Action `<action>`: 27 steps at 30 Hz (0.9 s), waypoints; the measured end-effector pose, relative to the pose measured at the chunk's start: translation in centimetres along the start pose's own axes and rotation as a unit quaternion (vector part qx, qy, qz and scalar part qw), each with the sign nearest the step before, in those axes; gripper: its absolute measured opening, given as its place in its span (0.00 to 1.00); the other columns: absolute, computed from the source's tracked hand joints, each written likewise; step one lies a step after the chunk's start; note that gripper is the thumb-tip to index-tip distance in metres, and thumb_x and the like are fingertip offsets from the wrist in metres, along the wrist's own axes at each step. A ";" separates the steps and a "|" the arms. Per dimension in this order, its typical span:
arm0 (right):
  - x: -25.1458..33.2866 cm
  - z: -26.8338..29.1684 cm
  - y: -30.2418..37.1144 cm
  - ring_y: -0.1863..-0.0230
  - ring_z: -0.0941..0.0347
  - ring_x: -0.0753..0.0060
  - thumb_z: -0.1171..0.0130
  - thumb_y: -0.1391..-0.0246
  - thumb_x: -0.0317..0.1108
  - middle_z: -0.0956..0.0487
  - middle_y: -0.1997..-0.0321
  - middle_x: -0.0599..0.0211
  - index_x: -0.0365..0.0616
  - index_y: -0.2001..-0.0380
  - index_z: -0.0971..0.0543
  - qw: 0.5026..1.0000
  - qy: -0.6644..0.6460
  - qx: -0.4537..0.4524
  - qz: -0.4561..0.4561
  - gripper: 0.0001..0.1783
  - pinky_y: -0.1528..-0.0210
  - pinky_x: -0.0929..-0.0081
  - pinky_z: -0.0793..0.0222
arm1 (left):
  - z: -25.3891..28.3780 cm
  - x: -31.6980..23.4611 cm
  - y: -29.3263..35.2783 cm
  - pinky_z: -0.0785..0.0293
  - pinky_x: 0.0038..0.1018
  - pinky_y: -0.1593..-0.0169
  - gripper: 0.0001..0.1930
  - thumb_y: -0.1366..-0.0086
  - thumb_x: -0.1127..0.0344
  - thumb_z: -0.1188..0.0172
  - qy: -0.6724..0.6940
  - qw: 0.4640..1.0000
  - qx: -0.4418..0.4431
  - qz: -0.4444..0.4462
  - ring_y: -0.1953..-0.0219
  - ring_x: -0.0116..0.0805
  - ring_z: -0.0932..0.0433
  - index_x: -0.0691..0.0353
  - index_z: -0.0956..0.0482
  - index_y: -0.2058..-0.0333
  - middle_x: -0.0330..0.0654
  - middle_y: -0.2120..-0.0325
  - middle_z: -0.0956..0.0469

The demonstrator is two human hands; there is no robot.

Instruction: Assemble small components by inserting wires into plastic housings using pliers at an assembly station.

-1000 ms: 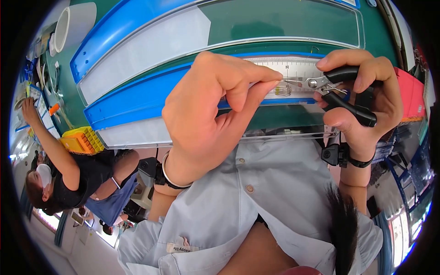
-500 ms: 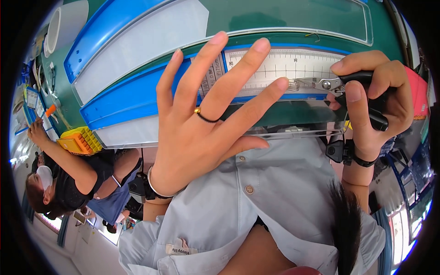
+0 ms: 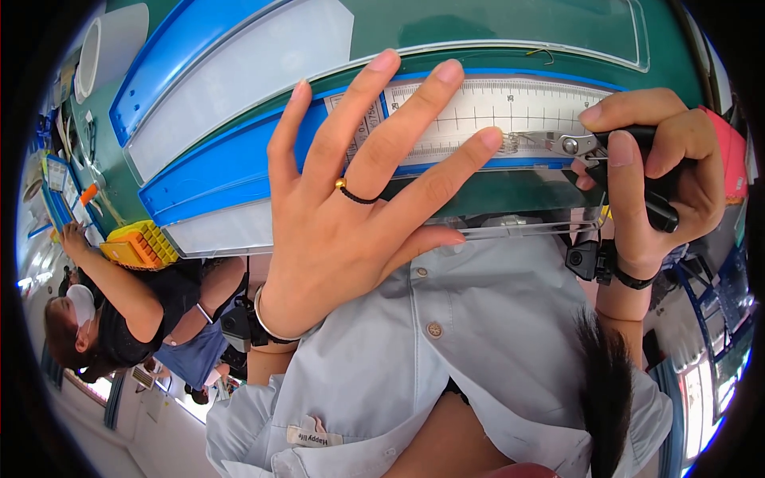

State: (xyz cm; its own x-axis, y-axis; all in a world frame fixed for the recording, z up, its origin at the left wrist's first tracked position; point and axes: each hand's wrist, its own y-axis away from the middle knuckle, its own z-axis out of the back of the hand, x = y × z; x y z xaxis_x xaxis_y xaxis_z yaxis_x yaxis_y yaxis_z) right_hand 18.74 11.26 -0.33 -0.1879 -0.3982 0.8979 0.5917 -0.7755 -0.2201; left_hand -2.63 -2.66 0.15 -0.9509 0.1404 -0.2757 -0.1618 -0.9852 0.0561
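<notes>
My left hand [image 3: 362, 187] lies open with fingers spread, over a blue tray [image 3: 223, 163] and a white ruled scale panel [image 3: 470, 111]. Its index fingertip rests at a small bunch of thin metal wire [image 3: 511, 143] whose exact kind I cannot make out. My right hand [image 3: 669, 167] is wrapped round black-handled pliers [image 3: 570, 146]. Their pointed silver jaws reach left across the panel to the wire, close to my left index fingertip. Whether the jaws grip the wire is too small to tell.
Beyond the panel lies a clear plastic lid [image 3: 510, 45] with a thin bent hook [image 3: 546, 54] near it on the green table [image 3: 446, 24]. A yellow-orange container [image 3: 139, 245] stands left, beside another person [image 3: 127, 311]. Something red [image 3: 727, 151] sits far right.
My left fingertips have shifted slightly, with the index finger still at the wire. The pliers and my right hand have moved a little to the right. The other person's hand has moved slightly.
</notes>
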 end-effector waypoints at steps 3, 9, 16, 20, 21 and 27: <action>0.1 -0.3 -0.2 0.67 0.23 0.73 0.45 0.42 0.15 0.19 0.62 0.42 0.42 0.71 0.38 1.000 -0.012 0.007 -0.001 0.14 0.75 0.84 0.22 | -0.1 0.1 0.0 0.52 0.56 0.28 0.33 0.42 0.30 0.49 0.000 1.000 -0.003 0.001 0.29 0.49 0.39 0.33 0.19 0.42 0.41 0.32 0.32; -0.1 0.0 -0.2 0.69 0.23 0.74 0.45 0.42 0.14 0.19 0.62 0.41 0.42 0.69 0.38 0.999 -0.049 0.010 0.001 0.14 0.75 0.83 0.23 | -0.1 0.1 0.1 0.51 0.56 0.28 0.33 0.41 0.30 0.48 0.006 1.000 -0.007 0.001 0.29 0.49 0.37 0.38 0.18 0.42 0.43 0.33 0.30; 0.0 -0.1 0.0 0.70 0.24 0.75 0.45 0.42 0.15 0.19 0.61 0.40 0.41 0.68 0.38 0.999 -0.029 0.021 0.005 0.14 0.75 0.84 0.23 | 0.2 0.0 0.0 0.53 0.55 0.28 0.33 0.41 0.31 0.49 -0.016 1.000 0.012 -0.012 0.29 0.51 0.37 0.40 0.18 0.42 0.35 0.35 0.27; 0.0 0.7 0.0 0.70 0.24 0.76 0.46 0.42 0.15 0.19 0.60 0.41 0.42 0.67 0.38 1.000 -0.009 0.027 0.007 0.14 0.74 0.84 0.23 | 0.2 0.0 -0.3 0.53 0.54 0.28 0.34 0.41 0.31 0.49 -0.012 1.000 0.011 -0.017 0.29 0.51 0.38 0.40 0.18 0.42 0.33 0.35 0.26; 0.0 0.8 0.0 0.70 0.24 0.76 0.46 0.42 0.15 0.19 0.60 0.41 0.42 0.67 0.38 1.000 -0.010 0.027 0.007 0.14 0.74 0.84 0.23 | 0.2 0.0 -0.2 0.54 0.54 0.28 0.34 0.41 0.31 0.49 -0.011 1.000 0.010 -0.017 0.29 0.51 0.38 0.40 0.18 0.42 0.34 0.35 0.27; 0.0 0.4 0.0 0.72 0.25 0.76 0.45 0.41 0.15 0.19 0.60 0.41 0.43 0.67 0.38 1.000 -0.013 0.028 0.000 0.14 0.74 0.82 0.25 | 0.2 0.0 -0.1 0.54 0.54 0.27 0.33 0.41 0.31 0.49 -0.015 1.000 0.012 -0.014 0.29 0.51 0.38 0.39 0.19 0.42 0.34 0.35 0.27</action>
State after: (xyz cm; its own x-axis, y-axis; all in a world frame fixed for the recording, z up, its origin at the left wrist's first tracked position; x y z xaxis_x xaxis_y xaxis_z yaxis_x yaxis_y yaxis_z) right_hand 19.05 11.45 -0.13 -0.1677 -0.3855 0.9074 0.6345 -0.7466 -0.2000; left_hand -2.61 -2.53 0.34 -0.9529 0.1720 -0.2496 -0.1954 -0.9781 0.0720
